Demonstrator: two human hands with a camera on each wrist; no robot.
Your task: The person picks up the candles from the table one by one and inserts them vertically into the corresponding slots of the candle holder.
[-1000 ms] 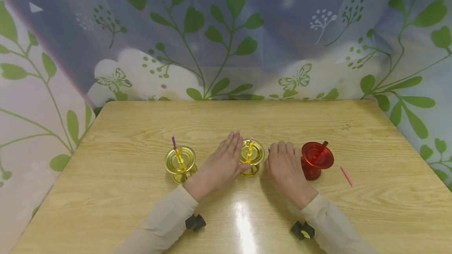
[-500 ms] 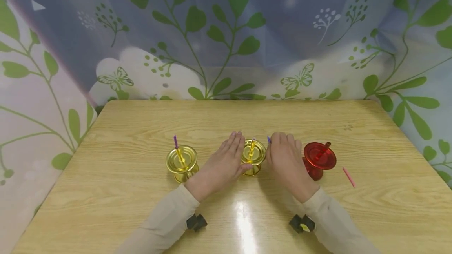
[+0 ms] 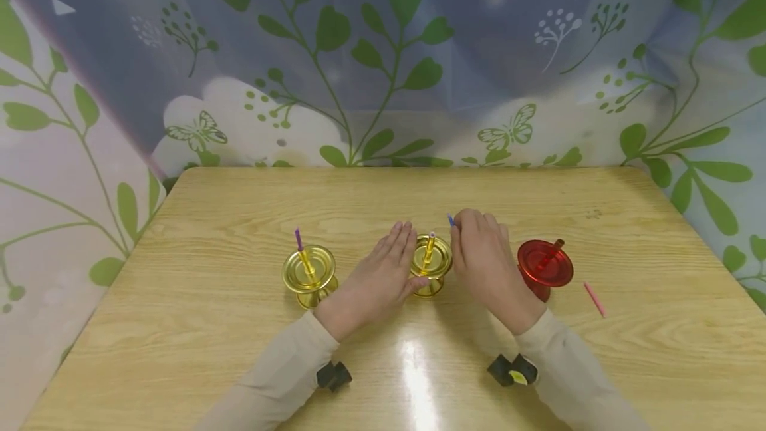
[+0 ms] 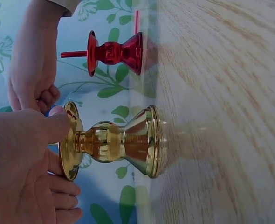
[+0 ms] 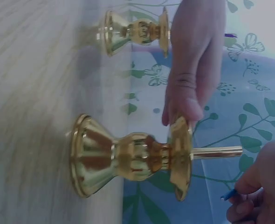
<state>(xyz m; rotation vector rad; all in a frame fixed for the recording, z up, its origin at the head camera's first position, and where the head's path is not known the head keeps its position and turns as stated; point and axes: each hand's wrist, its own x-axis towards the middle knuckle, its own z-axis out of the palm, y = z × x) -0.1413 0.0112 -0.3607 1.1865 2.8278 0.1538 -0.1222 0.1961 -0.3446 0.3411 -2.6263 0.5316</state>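
Observation:
The middle gold candlestick point(image 3: 441, 261) stands upright on the table, a bare tube rising from its dish. My left hand point(image 3: 374, 278) lies along its left side, fingers straight, with the thumb reaching across the near rim of the dish. In my right hand point(image 3: 487, 265), thumb and fingers pinch a small blue candle point(image 5: 229, 194); most of it is hidden by the hand. That hand hovers just right of the middle candlestick, and the candle's tip points up and away.
Farther left stands a second gold candlestick point(image 3: 308, 270) with a purple candle point(image 3: 298, 240) in its tube. To the right is a red candlestick point(image 3: 546, 263), its tube bearing no candle. A pink candle point(image 3: 594, 299) lies on the wooden table point(image 3: 383, 201) beyond it.
My right hand has risen and moved slightly away from me with the blue candle, which now shows more. The left hand has stayed at the middle candlestick.

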